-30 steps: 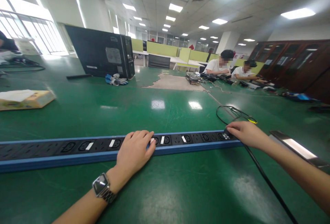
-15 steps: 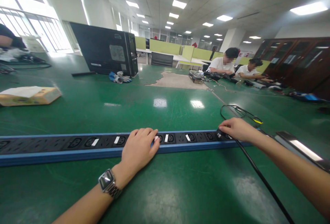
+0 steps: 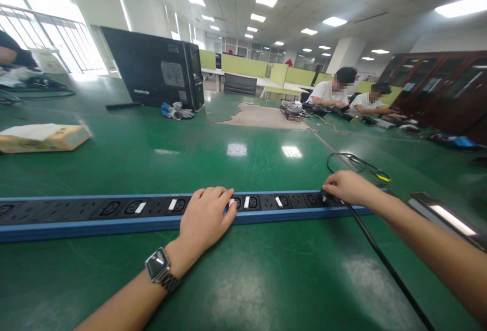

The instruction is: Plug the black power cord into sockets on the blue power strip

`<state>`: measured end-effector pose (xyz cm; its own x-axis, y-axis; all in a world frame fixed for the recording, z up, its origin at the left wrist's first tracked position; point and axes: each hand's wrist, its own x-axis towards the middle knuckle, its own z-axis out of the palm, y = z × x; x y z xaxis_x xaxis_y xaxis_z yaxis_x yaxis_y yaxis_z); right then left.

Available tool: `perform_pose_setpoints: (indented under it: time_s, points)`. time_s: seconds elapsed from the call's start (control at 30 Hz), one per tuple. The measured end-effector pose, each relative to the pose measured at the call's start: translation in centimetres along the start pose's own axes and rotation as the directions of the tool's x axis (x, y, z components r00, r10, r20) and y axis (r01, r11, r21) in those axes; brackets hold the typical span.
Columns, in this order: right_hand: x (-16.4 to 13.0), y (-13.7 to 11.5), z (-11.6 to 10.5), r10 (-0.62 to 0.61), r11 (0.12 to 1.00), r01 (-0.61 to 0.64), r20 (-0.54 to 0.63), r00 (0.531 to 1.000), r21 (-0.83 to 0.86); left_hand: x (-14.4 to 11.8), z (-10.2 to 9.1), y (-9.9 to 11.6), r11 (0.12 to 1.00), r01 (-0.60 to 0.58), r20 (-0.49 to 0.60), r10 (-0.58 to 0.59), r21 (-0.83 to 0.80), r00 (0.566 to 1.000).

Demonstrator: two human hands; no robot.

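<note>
A long blue-edged power strip [image 3: 266,215] with black sockets and small white labels lies across the green table. My left hand [image 3: 209,214], with a watch on its wrist, grips the strip near its middle, fingers over the far side and thumb near the front. Close to the strip's right end, my right hand [image 3: 350,187] pinches a black plug [image 3: 324,195] down at the sockets; how deep the plug sits is hidden by the fingers. Its thick black cable [image 3: 380,255] runs under that hand toward the lower right.
A black computer tower [image 3: 152,69] stands at the back left, with gloves [image 3: 177,111] beside it. A tissue pack [image 3: 41,138] lies at left. Beyond the right hand are a coiled cable [image 3: 357,161] and a dark flat device [image 3: 437,214]. Two people in white sit at the back right.
Both hands keep their places on the strip and the plug. The view has shifted very slightly; little else differs.
</note>
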<state>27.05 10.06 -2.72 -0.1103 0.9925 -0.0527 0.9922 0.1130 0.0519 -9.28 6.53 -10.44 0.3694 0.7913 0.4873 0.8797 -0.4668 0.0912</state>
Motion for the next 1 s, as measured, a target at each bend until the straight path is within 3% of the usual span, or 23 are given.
perform_pose_setpoints:
  time_s: [0.27,0.53,0.77,0.9,1.0]
  points:
    - [-0.7,-1.2,1.0,0.000,0.999,-0.001,-0.029,1.000,-0.045,0.1,-0.2,0.1,1.000,0.004,0.018,-0.005,0.009,1.000]
    - [-1.9,0.1,2.4,0.010,0.997,-0.005,-0.059,0.998,0.082,0.0,-0.2,0.1,1.000,0.008,0.025,-0.008,-0.004,1.000]
    - [-3.6,-1.3,3.6,0.097,0.994,-0.102,-0.102,0.990,-0.039,0.0,-0.2,0.1,1.000,0.014,0.013,-0.014,-0.024,1.000]
    - [-3.8,-1.4,2.3,0.073,0.992,-0.081,-0.084,0.994,-0.092,0.0,-0.2,0.1,1.000,0.014,0.007,-0.014,-0.019,1.000]
    - [-3.6,-2.2,-0.5,0.086,0.995,-0.095,-0.200,0.976,-0.036,-0.1,-0.3,0.2,1.000,0.017,0.016,-0.016,-0.014,1.000]
